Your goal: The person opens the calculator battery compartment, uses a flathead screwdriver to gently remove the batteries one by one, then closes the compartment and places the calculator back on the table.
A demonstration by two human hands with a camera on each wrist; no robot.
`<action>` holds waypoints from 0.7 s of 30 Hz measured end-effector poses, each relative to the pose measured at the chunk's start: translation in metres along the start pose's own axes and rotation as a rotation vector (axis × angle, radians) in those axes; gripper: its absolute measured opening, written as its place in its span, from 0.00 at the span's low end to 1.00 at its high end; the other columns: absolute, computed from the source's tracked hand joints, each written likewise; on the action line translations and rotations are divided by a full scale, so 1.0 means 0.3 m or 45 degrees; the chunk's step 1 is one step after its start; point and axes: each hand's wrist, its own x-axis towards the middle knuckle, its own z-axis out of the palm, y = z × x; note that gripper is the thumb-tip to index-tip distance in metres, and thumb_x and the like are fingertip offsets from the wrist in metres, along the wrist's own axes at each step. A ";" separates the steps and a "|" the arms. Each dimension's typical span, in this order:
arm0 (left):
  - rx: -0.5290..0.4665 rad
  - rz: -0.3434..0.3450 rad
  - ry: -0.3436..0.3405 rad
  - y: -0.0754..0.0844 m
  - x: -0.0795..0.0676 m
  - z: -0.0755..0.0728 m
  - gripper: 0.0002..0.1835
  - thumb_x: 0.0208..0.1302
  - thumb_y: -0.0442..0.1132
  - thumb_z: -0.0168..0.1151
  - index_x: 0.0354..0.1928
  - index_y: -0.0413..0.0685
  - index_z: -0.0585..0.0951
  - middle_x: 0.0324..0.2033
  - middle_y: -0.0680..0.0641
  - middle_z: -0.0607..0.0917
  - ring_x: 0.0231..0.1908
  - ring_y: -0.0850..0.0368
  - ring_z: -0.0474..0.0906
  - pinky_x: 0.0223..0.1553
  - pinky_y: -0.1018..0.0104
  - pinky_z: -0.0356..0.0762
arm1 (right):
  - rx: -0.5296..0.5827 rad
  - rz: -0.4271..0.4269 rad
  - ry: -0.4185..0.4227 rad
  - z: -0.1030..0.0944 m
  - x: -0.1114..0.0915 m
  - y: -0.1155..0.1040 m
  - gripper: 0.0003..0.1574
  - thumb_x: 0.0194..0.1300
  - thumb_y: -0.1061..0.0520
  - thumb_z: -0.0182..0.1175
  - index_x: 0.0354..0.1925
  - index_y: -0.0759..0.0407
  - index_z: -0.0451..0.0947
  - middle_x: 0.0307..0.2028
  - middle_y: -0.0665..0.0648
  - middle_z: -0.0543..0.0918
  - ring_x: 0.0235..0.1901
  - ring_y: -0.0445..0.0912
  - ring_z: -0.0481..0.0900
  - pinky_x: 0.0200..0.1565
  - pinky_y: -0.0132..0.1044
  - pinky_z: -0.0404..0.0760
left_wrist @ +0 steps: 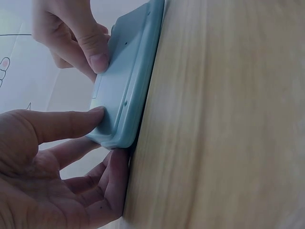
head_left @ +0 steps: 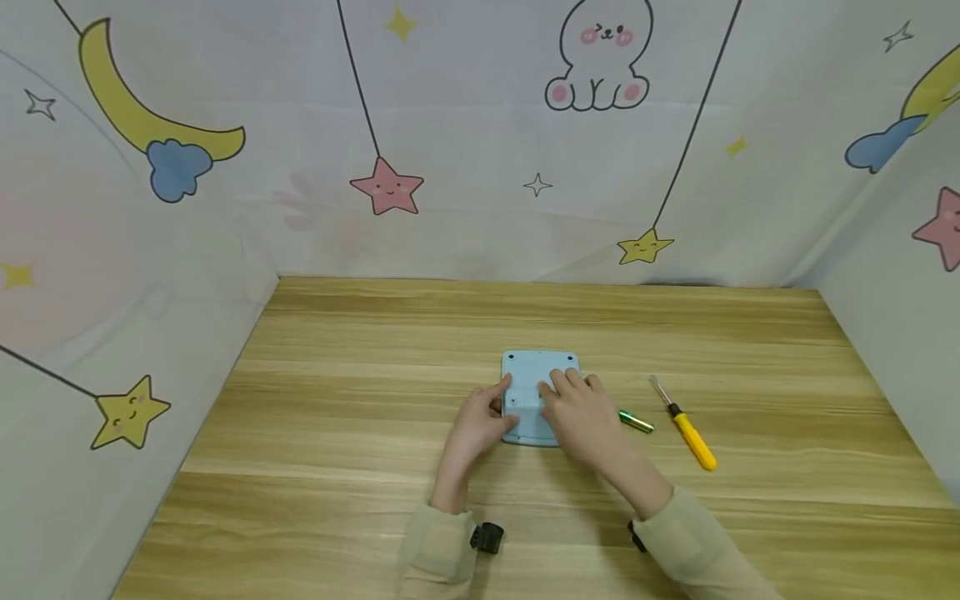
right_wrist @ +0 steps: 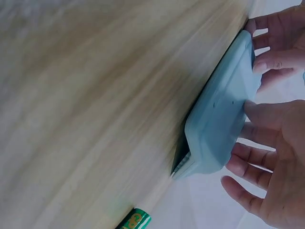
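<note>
A light blue calculator (head_left: 528,367), its back turned up, lies on the wooden table. My left hand (head_left: 477,423) holds its left side, the thumb on the back and the other fingers at the edge and beside the table, as the left wrist view shows. With thumb and fingertips my right hand (head_left: 587,418) presses on the middle of the back, near a cover seam (left_wrist: 95,87). In the right wrist view the right fingers spread loosely over the casing. Part of the back is hidden under this hand.
Just right of my right hand lies a green battery (head_left: 636,421). Farther right is a screwdriver (head_left: 693,437) with a yellow handle, its tip pointing away. Printed cloth walls (head_left: 480,242) border the table (head_left: 360,350) at the back and sides.
</note>
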 end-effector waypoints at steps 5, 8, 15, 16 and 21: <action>-0.004 -0.012 -0.003 -0.005 0.001 0.000 0.34 0.54 0.28 0.66 0.66 0.41 0.70 0.36 0.38 0.74 0.31 0.57 0.68 0.30 0.72 0.68 | 0.081 0.032 -0.002 0.001 -0.004 0.013 0.24 0.59 0.45 0.66 0.51 0.56 0.83 0.37 0.54 0.77 0.36 0.48 0.70 0.37 0.43 0.73; -0.009 -0.015 -0.008 -0.005 0.000 0.001 0.34 0.55 0.28 0.66 0.66 0.41 0.70 0.36 0.38 0.74 0.31 0.56 0.69 0.30 0.72 0.68 | 0.134 0.056 -0.008 0.006 -0.010 0.020 0.24 0.60 0.46 0.66 0.52 0.55 0.82 0.35 0.54 0.75 0.35 0.48 0.68 0.35 0.41 0.71; -0.018 -0.032 -0.015 -0.004 -0.002 0.002 0.34 0.55 0.28 0.66 0.66 0.42 0.69 0.37 0.38 0.74 0.32 0.56 0.69 0.31 0.71 0.69 | 0.278 0.128 0.002 0.008 -0.023 0.024 0.20 0.60 0.47 0.66 0.49 0.53 0.83 0.35 0.52 0.76 0.34 0.45 0.68 0.34 0.37 0.67; -0.019 -0.033 -0.014 -0.003 -0.002 0.001 0.34 0.55 0.28 0.66 0.66 0.42 0.69 0.37 0.38 0.74 0.32 0.56 0.69 0.31 0.71 0.69 | 0.283 0.130 0.003 0.006 -0.024 0.024 0.19 0.60 0.48 0.66 0.48 0.52 0.83 0.35 0.52 0.76 0.34 0.45 0.68 0.34 0.37 0.67; -0.015 -0.038 -0.010 -0.002 0.000 0.001 0.34 0.55 0.27 0.66 0.66 0.42 0.70 0.37 0.38 0.74 0.32 0.56 0.69 0.30 0.71 0.69 | 0.268 0.120 -0.007 -0.003 -0.024 0.021 0.17 0.60 0.49 0.66 0.47 0.51 0.85 0.36 0.51 0.77 0.34 0.45 0.68 0.35 0.38 0.68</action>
